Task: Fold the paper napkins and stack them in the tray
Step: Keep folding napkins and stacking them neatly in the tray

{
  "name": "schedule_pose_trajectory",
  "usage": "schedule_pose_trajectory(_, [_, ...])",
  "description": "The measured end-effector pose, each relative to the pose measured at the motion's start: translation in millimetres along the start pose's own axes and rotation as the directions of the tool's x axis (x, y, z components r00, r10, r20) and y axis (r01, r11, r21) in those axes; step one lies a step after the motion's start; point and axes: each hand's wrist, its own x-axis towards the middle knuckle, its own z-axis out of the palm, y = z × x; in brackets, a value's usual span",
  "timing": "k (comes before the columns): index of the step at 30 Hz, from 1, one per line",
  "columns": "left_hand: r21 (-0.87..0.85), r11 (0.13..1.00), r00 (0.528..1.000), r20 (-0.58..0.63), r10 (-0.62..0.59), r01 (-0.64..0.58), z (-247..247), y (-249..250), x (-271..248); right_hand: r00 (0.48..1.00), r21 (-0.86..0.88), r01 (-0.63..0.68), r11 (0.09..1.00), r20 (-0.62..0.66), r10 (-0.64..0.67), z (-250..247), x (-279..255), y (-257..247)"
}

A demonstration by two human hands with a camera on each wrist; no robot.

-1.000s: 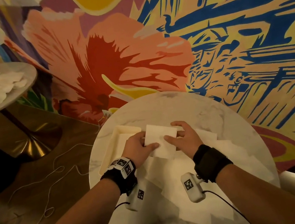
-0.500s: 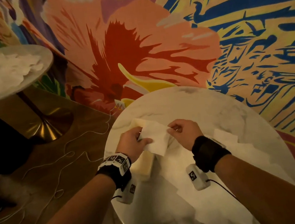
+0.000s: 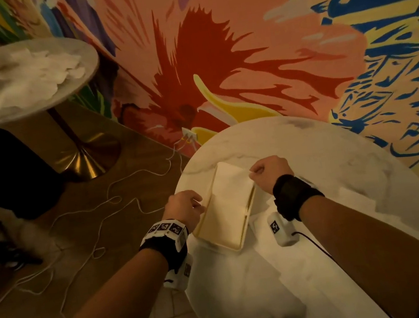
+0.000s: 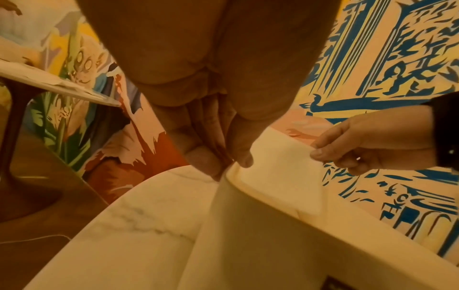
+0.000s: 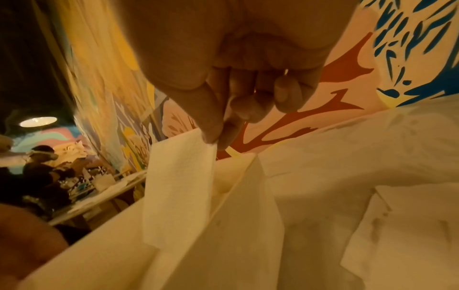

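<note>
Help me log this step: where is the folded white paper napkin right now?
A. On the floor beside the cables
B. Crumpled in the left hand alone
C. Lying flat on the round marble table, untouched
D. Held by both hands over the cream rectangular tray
D: the left hand and right hand each pinch an edge of the folded white paper napkin above the cream rectangular tray.

Both forearms reach forward, bare, each with a black wrist strap. Left hand [image 3: 184, 206] knuckles up, fingers curled down, thumb and fingertips [image 4: 244, 160] in a pinch grip at the near left side. Right hand [image 3: 272, 171] a bit farther out, curled into a loose fist, thumb and index [image 5: 211, 125] pinched together. Hands are apart, not touching.
</note>
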Motion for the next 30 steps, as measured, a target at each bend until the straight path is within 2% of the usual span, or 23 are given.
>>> schedule_pose_trajectory(6, [-0.001,1.000,1.000,-0.007,0.008,-0.008,0.9,-6.2,3.0,0.996,-0.135,-0.040,0.990,0.075,0.050,19.4,11.2,-5.4])
schedule_pose_trajectory(11, [-0.020,0.999,1.000,0.008,0.026,-0.026,1.4,-8.2,5.0,0.991,-0.199,-0.037,0.979,0.117,0.062,26.2,13.8,-8.5])
schedule_pose_trajectory(18, [-0.040,0.999,0.999,0.053,-0.006,0.008,-0.4,-6.1,4.7,0.989,-0.326,0.000,0.945,0.139,0.047,27.7,14.6,-7.8])
schedule_pose_trajectory(30, [-0.036,0.999,0.997,0.071,-0.018,0.021,-1.8,-3.6,4.8,0.982,-0.590,0.157,0.792,0.182,-0.060,30.1,11.1,-14.0])
